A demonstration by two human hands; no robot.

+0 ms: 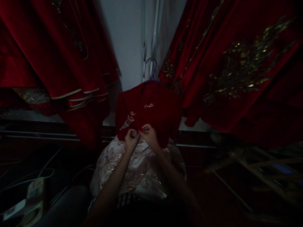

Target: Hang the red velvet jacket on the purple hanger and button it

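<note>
A dark red jacket (pixel 161 110) lies spread on a purple hanger (pixel 153 69) in front of me. It bears a beaded clasp (pixel 148 106) near the collar and a fan-shaped beaded ornament (pixel 129 119) on its left side. My left hand (pixel 131 138) pinches at the lower front of the jacket. Close beside it my right hand (pixel 149 135) pinches at the same spot, the fingertips of both nearly meeting. Whatever is between the fingers is too small and dark to make out. Below the jacket spreads a pale brocade skirt (pixel 109 167) with a shiny floral pattern.
Red garments with light piping (pixel 78 69) hang at the left. More red garments with gold sequins (pixel 246 66) hang at the right. A power strip (pixel 35 192) with a white cord is at the lower left. Wooden bars (pixel 248 167) stand at the lower right.
</note>
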